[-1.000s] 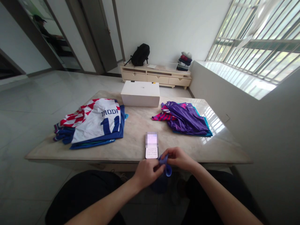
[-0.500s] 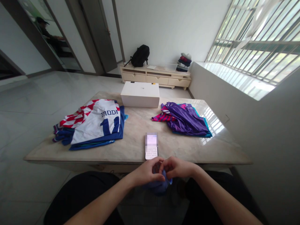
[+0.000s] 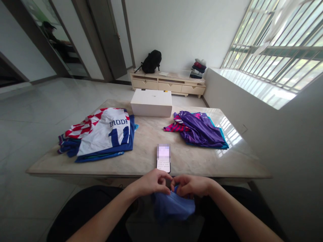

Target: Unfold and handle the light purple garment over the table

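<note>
A blue cloth (image 3: 175,206) hangs below the table's front edge, bunched at its top between my hands. My right hand (image 3: 193,185) has its fingers curled into the top of the cloth. Beside it, my left hand (image 3: 155,183) pinches at the cloth's upper left part, thumb and fingers close together. The two hands nearly touch at the fingertips. Just beyond them a lit phone (image 3: 163,164) lies on the table. The cloth's kind cannot be made out from its folds.
On the marble table (image 3: 146,144) lie a pile of jerseys (image 3: 101,134) at left, a purple jersey pile (image 3: 202,129) at right and a white box (image 3: 151,103) at the back. A cabinet (image 3: 169,82) behind bears a black backpack (image 3: 151,61) and folded clothes (image 3: 198,69). A person (image 3: 54,38) sits far left.
More of the blue cloth now shows, spread wider and to the right beneath my hands. My left hand has shifted slightly left, and my right hand's fingers are deeper in the cloth.
</note>
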`<state>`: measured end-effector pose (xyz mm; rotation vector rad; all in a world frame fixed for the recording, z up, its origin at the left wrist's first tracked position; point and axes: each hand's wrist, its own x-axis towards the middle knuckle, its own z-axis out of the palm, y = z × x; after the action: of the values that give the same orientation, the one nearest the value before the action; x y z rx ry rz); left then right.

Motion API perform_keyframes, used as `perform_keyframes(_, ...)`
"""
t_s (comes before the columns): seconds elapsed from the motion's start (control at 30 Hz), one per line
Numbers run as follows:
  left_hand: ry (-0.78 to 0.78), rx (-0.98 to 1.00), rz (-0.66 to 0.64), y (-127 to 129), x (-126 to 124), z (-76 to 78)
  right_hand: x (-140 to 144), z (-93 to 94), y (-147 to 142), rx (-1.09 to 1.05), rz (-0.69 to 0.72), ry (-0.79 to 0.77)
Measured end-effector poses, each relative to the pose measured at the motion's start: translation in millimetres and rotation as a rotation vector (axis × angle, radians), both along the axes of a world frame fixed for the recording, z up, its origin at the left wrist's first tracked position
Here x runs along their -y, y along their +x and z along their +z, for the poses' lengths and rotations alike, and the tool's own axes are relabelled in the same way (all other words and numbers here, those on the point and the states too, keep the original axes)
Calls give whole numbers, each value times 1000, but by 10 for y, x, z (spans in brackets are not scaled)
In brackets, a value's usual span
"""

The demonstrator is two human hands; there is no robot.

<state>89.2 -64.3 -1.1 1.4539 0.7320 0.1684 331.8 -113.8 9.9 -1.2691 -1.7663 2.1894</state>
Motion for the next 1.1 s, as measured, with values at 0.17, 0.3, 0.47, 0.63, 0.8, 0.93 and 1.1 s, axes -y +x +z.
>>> perform_keyframes(0.17, 120, -25, -102, -264, -58, 273, 48, -75, -1, 368, 144, 205)
perform_keyframes(0.3, 202, -87, -192, -422, -105, 375, 101, -159, -34, 619, 144, 400)
perform_keyframes(0.47, 415, -247, -84, -519, -202, 382, 79, -60, -19, 648, 96, 636)
perform_keyframes(0.63, 524, -288, -28, -726, -358, 414, 106, 61, -32, 597, 113, 841)
perform_keyframes(0.8, 619, -292, 22, -851, -430, 442, 111, 129, -15, 569, 100, 987)
perform_keyframes(0.93, 665, -281, -4, -812, -407, 436, 102, 144, 71, 652, 52, 1019)
perform_keyframes(1.1, 643, -451, -21, -832, -315, 426, 151, 26, 212, 726, -36, 898)
